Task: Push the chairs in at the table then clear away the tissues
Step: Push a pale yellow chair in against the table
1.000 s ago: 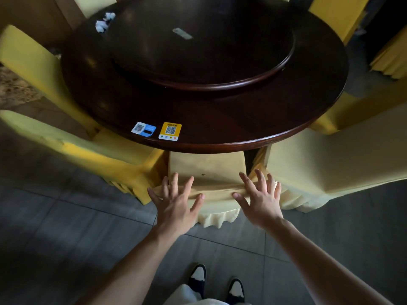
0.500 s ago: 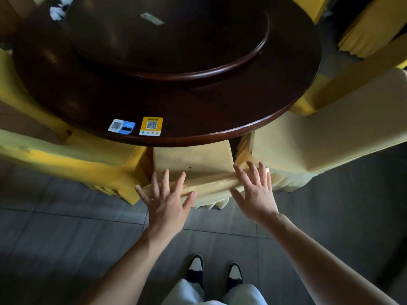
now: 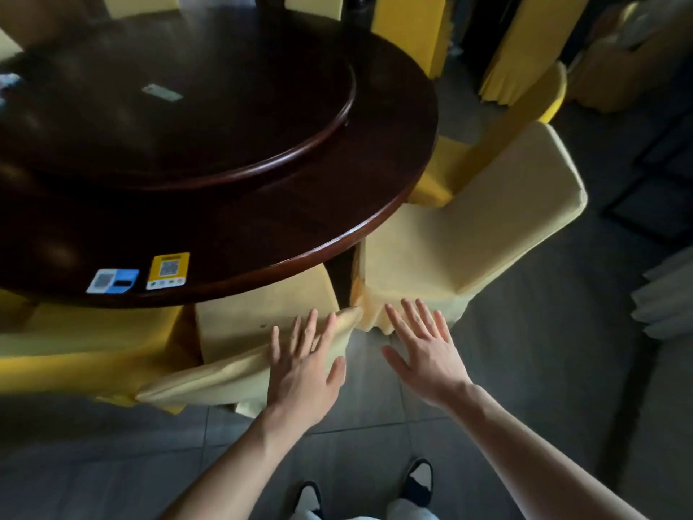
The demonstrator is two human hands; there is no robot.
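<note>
A pale yellow covered chair (image 3: 262, 324) is tucked under the front edge of the round dark wooden table (image 3: 337, 227). My left hand (image 3: 303, 365) lies flat and open on the top of its backrest, fingers spread. My right hand (image 3: 423, 347) hovers open just right of that chair, its fingertips near the skirt of a second pale yellow chair (image 3: 468, 227), which stands angled out from the table at the right. A white tissue (image 3: 7, 82) shows blurred at the table's far left edge.
A raised turntable (image 3: 180, 106) fills the table's middle. Two QR stickers (image 3: 168, 270) sit near the front rim. More yellow chairs stand at the left (image 3: 75, 347), the right (image 3: 525, 118) and the back. Grey tiled floor (image 3: 543, 369) lies behind the chairs; my shoes are below.
The view has swung to the right, bringing the right-hand chair into the middle. My right hand has come off the front chair's backrest; my left hand still rests on it.
</note>
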